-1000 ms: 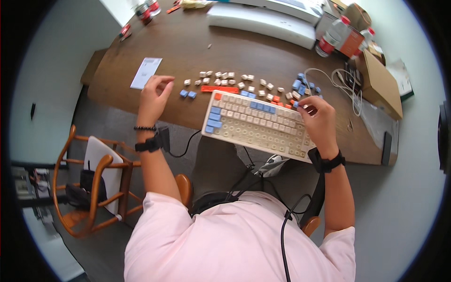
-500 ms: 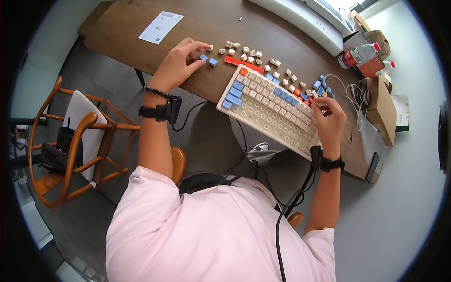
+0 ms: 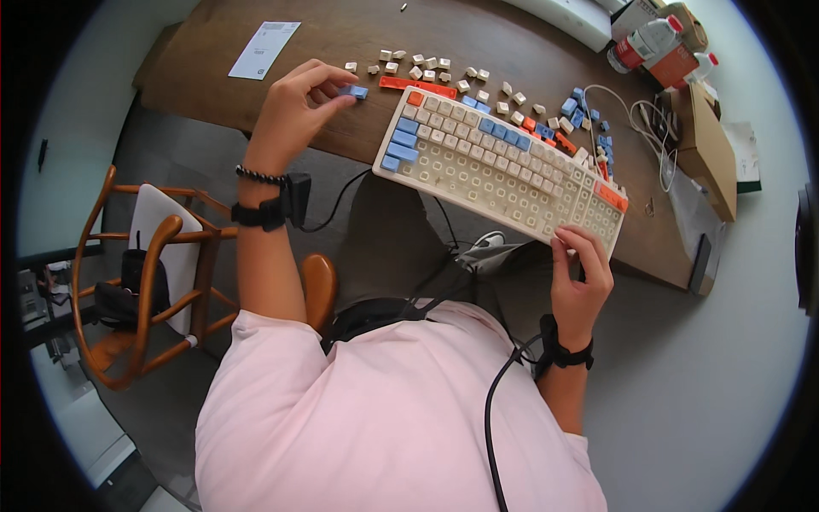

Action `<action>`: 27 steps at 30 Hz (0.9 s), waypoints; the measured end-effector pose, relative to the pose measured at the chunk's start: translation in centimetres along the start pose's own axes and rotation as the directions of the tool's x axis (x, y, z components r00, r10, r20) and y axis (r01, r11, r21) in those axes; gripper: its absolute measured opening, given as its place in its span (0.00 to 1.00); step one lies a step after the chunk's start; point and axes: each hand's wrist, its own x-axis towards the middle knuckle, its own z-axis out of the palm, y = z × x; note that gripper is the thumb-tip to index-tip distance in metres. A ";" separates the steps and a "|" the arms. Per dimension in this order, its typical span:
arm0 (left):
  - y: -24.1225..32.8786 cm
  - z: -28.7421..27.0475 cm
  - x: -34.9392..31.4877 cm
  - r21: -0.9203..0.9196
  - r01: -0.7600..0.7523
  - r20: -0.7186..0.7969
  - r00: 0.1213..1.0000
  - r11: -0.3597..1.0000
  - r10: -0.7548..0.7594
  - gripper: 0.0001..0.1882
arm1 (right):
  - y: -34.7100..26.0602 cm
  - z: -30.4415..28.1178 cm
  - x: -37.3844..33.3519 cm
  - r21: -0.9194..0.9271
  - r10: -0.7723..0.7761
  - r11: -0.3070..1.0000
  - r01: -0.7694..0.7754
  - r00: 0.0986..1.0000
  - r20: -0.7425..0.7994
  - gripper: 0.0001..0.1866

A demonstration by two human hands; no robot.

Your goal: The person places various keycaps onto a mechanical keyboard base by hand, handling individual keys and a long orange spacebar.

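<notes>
Pinching, apparently, a blue keycap (image 3: 361, 93), left hand (image 3: 299, 98) risked dropping it if grip loosened; right hand (image 3: 582, 277), fingertips together at keyboard (image 3: 465, 175) edge, contents unclear

Probably an office or study, brown wooden desk (image 3: 333, 38), keyboard (image 3: 502, 164), cardboard box (image 3: 704, 162), wooden armchair (image 3: 181, 273), pale wall (image 3: 682, 410)

The cream mechanical keyboard (image 3: 478, 182) lies aslant, upper rows capped, lower rows mostly bare (blue keycaps (image 3: 404, 139) line its left end). Loose keycaps (image 3: 432, 63) lie scattered beyond it.
</notes>
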 end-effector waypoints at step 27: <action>5.1 7.5 -7.0 0.106 -0.307 -0.003 0.951 0.946 0.309 0.14 | 0.8 3.1 -0.1 0.027 -0.161 0.987 0.160 0.985 0.062 0.12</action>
